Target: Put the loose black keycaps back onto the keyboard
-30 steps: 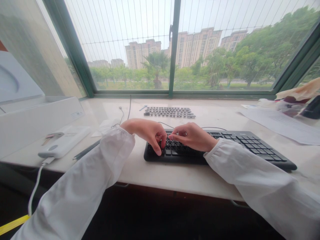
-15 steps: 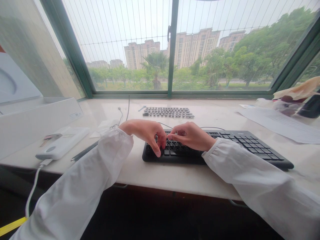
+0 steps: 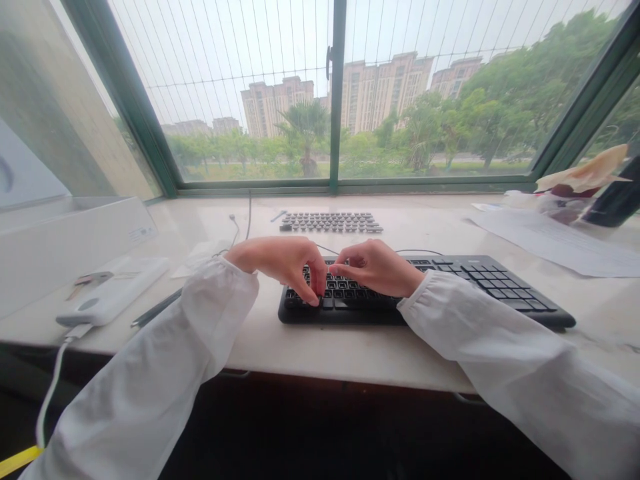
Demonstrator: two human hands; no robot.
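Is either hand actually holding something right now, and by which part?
Cannot be told. Both the left hand and right hand rest fingertips on the black keyboard; any keycap pinched between them is hidden.

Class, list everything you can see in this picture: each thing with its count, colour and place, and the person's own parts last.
keyboard: one, black, on the ledge under both hands.
loose keycaps: many, dark, in rows near the window.
power bank: one, white, left, cable hanging off the edge.
pen: one, dark, beside the power bank.
box: one, white, far left.
paper sheets: white, right.
ledge: one, pale.
left hand: fingertips on the keys.
right hand: fingers pinched over the keys.
sleeves: two, white.
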